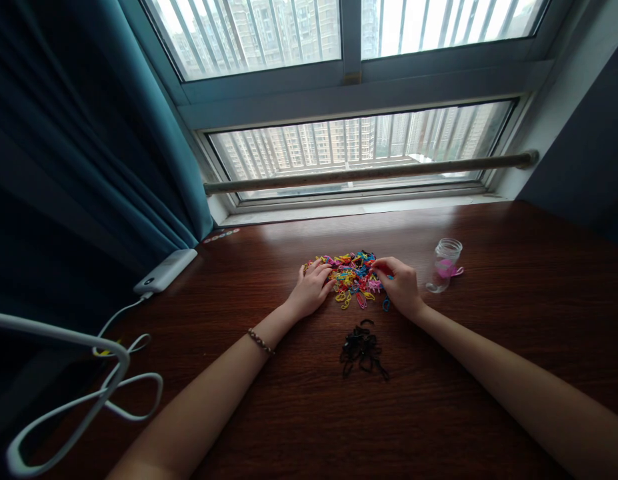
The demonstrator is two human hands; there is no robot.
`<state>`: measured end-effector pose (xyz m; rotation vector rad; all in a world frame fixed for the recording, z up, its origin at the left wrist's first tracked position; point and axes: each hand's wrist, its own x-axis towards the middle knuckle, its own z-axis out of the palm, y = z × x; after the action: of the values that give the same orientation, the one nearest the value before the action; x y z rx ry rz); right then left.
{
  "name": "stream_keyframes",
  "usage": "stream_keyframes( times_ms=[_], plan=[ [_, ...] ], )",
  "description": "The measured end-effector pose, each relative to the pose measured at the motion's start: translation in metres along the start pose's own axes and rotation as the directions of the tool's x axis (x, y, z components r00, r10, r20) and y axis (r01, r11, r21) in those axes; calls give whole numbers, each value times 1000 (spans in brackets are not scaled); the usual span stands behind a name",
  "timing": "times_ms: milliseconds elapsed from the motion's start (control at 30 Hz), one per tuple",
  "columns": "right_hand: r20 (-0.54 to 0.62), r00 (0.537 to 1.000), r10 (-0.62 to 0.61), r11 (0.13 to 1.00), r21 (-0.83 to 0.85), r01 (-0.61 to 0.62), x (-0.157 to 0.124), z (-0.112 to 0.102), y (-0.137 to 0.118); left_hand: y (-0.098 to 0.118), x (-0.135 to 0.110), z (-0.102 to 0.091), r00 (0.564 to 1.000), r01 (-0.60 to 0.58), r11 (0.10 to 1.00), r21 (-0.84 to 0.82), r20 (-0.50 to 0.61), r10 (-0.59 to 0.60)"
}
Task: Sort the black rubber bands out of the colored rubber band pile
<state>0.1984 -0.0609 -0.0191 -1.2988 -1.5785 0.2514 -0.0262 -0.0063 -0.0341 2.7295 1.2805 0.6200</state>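
A pile of small colourful rubber bands (349, 275) lies on the brown wooden table, mixed in yellow, pink, blue, red and orange. My left hand (311, 288) rests at the pile's left edge, fingers spread over the bands. At the right edge, my right hand (399, 285) has its thumb and forefinger pinched together on the bands; what sits between the fingertips is too small to make out. Closer to me lies a separate heap of black rubber bands (363, 352), touched by neither hand.
A clear open jar (440, 265) stands right of my right hand, with a pink item (449, 269) by it. On the left are a white power bank (166, 270) and a looped white cable (133, 380). Behind the table runs a rail (369, 175) before the window.
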Motion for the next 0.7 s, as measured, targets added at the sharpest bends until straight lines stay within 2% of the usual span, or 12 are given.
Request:
stream_keyframes(
  times_ms=[167,300,500,600,700],
  plan=[
    [8,1000,6,999,34,-6,-1,-1,-3,0,0,-1,1000,-17,1000,-6,-19,17],
    [56,992,110,974,191,-118,-2,1,-6,-1,1,-1,999,-19,1000,-6,-43,19],
    [182,939,293,781,520,-345,0,4,-10,-1,1,-2,995,-23,999,-43,-100,18],
    [231,908,350,692,589,-416,1,4,-12,0,2,-4,980,-66,986,-155,-194,35],
    [270,891,364,657,604,-451,2,3,-15,1,1,-6,948,-109,953,-283,-318,14]
  ],
)
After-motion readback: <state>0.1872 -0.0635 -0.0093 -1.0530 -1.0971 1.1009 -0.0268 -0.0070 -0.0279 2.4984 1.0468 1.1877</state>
